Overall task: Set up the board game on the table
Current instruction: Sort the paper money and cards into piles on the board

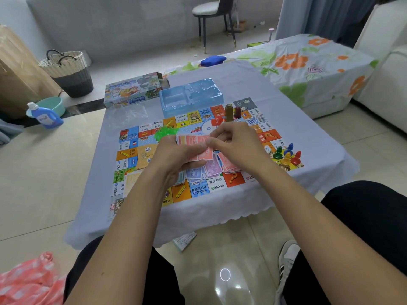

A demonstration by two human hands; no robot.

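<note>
Board lies flat on the table, left hand gripping a fan of red play money, right hand pinching its top edge; a slipped note could scatter into the loose piles or knock the pawns

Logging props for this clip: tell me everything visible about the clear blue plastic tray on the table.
The blue plastic tray is a thin, glossy, see-through moulded insert with several sunken compartments: a larger rectangular one at the left and smaller shaped ones at the right. They look empty, though glare makes that uncertain. It sits flat at the far side of the table, its near edge overlapping the far edge of the game board, with the game box just left of it. Neither hand touches it.
</note>
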